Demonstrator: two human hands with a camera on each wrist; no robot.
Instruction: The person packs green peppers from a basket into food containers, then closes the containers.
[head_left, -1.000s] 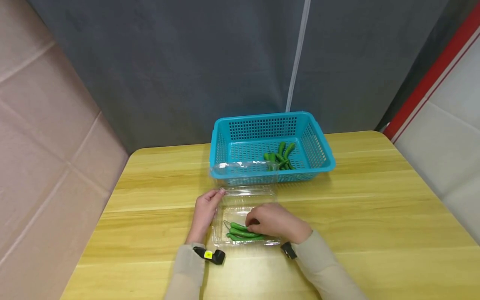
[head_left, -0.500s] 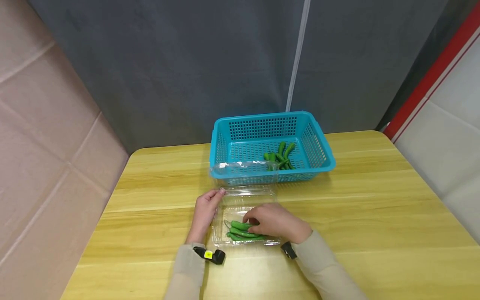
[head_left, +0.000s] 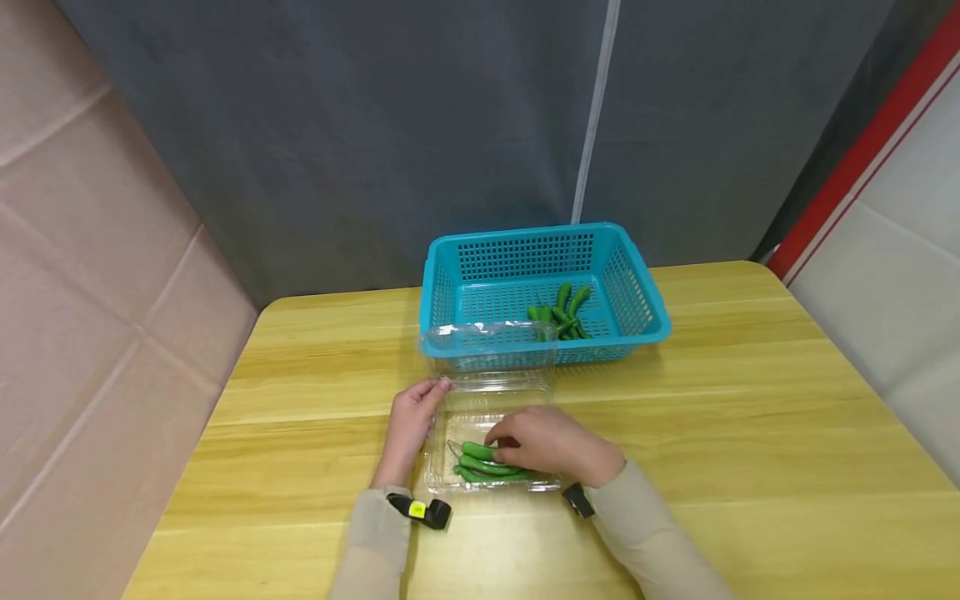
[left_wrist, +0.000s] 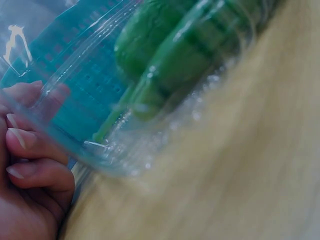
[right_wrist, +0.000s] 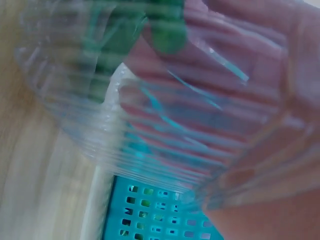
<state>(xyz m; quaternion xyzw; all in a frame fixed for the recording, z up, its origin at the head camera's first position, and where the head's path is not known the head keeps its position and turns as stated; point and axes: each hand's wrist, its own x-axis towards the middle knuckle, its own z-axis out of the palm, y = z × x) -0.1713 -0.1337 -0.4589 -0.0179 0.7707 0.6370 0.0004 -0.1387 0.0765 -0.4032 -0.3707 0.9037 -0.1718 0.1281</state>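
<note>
A clear plastic clamshell box (head_left: 491,402) lies with its lid raised toward the back. My left hand (head_left: 410,421) pinches the box's left rim near the hinge; the left wrist view shows its fingers (left_wrist: 42,175) curled at the outer wall. Inside the box, several green chili peppers (head_left: 491,469) lie side by side along the front. My right hand (head_left: 543,442) reaches in from the right, thumb and fingers pinching the rearmost chili pepper (head_left: 476,451), whose right end they hide. Through the ribbed clear wall (right_wrist: 150,150), the right wrist view shows this hand blurred.
Behind the box stands a blue perforated basket (head_left: 645,333), its front left part seen through the raised lid (head_left: 487,340). More green chili peppers (head_left: 566,312) lie in its right half. The wooden table (head_left: 750,417) ends at a dark grey curtain (head_left: 360,167).
My right hand's fingertips have shifted slightly left along the rearmost chili pepper. The left hand, the box and the basket stay where they were.
</note>
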